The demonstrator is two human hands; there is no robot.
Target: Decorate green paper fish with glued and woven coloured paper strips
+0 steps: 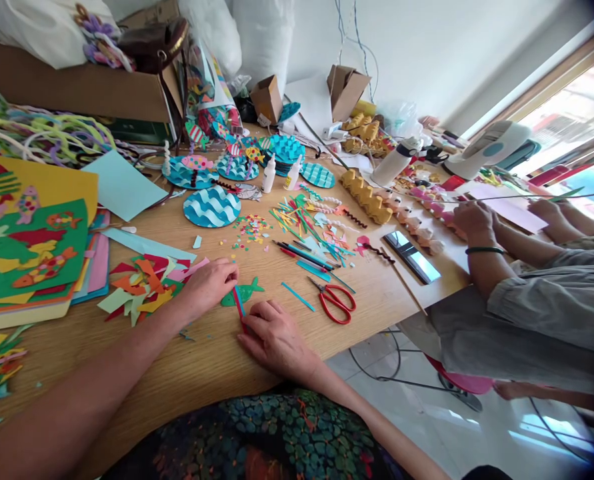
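My left hand (209,285) rests on the wooden table (201,360), fingers pinched on the top end of thin red and blue paper strips (239,301). My right hand (275,337) lies just below, fingers pressed on the strips' lower end. A green paper fish (247,291) lies under the strips, right of my left fingertips. Red-handled scissors (335,301) lie to the right of my hands.
Coloured paper scraps (141,287) and stacked sheets (27,253) sit left. Blue wave discs (211,207), glue bottles (269,173), strips and pencils (307,257) fill the middle. Another person's hands (477,223) work at the right by yellow paper pieces (367,197).
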